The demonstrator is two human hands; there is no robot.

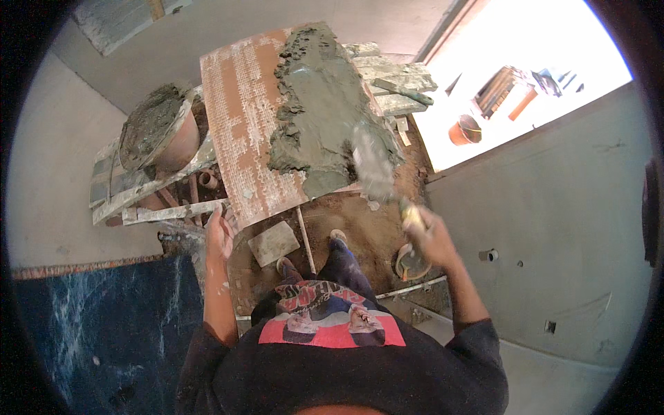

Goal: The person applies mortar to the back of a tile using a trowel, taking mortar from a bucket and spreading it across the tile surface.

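A large tile (232, 117) lies tilted in front of me, its ribbed reddish-brown back facing up. Thick wet grey mortar (321, 104) covers its right part, while the left strip is bare apart from whitish marks. My left hand (220, 235) is at the tile's near left corner, fingers closed on the edge. In my right hand (434, 238) is a trowel (373, 166) with a yellowish handle, gripped with wrapped fingers. Its mortar-smeared blade is blurred by motion over the mortar's near right edge.
A mortar-filled bucket (183, 142) stands left on a rough wooden platform (166, 209). A long-handled tool (401, 91) rests on planks behind the tile. Near my feet are a pale slab (274, 243), a pole (305, 238) and a small container (413, 263). A grey wall (539, 207) rises right.
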